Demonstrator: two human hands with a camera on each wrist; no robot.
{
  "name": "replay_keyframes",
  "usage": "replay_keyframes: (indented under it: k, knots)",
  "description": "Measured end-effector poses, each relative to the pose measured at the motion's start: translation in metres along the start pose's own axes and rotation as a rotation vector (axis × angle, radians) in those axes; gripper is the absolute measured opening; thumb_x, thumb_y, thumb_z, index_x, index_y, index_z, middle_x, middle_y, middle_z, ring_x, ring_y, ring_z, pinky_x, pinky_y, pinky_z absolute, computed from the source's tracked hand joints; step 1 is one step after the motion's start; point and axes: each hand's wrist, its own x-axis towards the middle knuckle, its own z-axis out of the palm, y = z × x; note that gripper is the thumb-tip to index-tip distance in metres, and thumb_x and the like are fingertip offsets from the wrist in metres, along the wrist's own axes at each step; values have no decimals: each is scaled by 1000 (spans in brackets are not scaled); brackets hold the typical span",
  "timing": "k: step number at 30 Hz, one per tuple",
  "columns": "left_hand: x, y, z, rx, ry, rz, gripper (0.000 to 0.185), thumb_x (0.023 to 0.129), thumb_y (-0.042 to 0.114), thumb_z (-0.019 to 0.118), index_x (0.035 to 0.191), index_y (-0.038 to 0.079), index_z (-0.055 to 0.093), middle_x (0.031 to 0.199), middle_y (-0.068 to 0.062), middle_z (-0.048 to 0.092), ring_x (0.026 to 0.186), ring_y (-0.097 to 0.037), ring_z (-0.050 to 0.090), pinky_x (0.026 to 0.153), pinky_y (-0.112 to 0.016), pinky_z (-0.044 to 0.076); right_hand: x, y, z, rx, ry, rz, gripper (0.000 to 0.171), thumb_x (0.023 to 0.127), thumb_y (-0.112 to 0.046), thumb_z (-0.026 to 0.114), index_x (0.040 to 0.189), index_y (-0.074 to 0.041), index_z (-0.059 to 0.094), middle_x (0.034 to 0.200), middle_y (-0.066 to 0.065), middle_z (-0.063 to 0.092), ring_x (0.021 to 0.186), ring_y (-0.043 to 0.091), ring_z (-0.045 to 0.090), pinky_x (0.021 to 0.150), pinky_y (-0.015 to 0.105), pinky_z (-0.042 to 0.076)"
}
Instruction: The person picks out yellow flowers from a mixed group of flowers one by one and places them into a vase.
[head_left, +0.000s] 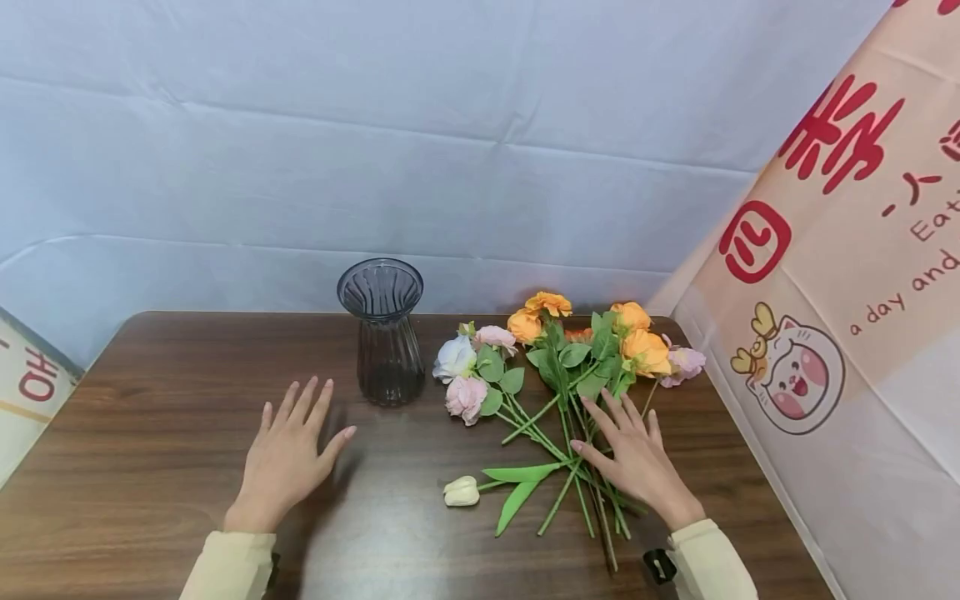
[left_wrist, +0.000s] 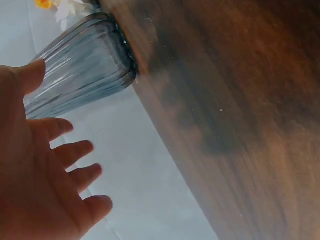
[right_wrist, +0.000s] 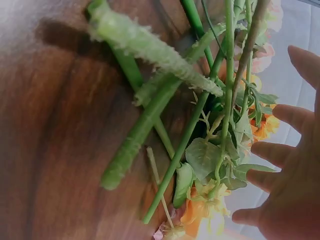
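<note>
Wooden table [head_left: 172,433]; left hand [head_left: 288,454] fingers spread near vase [head_left: 384,333]; right hand [head_left: 637,454] fingers apart over stems [head_left: 558,433].

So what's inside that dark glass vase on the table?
Nothing shows inside the vase: through its ribbed smoky glass there are no stems, which all lie beside it in the flowers. Whether it holds water cannot be told; the very bottom is too dark.

I count one ribbed glass vase [head_left: 381,330] on the bench [head_left: 172,433]. Four orange blooms [head_left: 645,351], three pink ones [head_left: 466,397], one white rose [head_left: 454,358], one cream tulip [head_left: 461,491]. Stems overlap, can't count them. Two hands: left [head_left: 288,457], right [head_left: 636,457].
</note>
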Motion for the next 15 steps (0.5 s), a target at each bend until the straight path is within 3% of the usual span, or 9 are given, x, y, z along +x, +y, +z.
replay_keyframes:
  k: [3,7,10,15]
  knots:
    - [4,1,-1,1,-3,0,72,89,46,52,140,0,32,136,-26,38,126,-42,32,100,-60,24,1,0,-1,-5,10,-6,66,88,-49,53,140,-12,38,144,20,27,131,44,17,96,69,6]
    - [14,2,-1,-27,-9,-3,68,87,38,60,136,-3,38,123,-28,50,107,-43,51,81,-57,45,1,-1,-2,-12,22,-13,61,88,-44,56,136,-9,44,139,22,34,125,46,25,91,67,14]
    - [23,3,0,-62,-35,-19,64,85,33,63,132,-6,42,117,-28,54,97,-44,56,71,-55,48,2,-1,-3,-21,52,-34,54,87,-35,61,131,-6,49,133,23,41,120,45,33,87,63,21]
    - [39,3,5,-115,-87,-39,62,85,28,65,126,-12,44,119,-32,51,102,-46,53,80,-55,45,7,-3,-7,-30,128,-89,39,82,-16,67,118,-1,59,119,22,55,109,39,46,76,52,30]
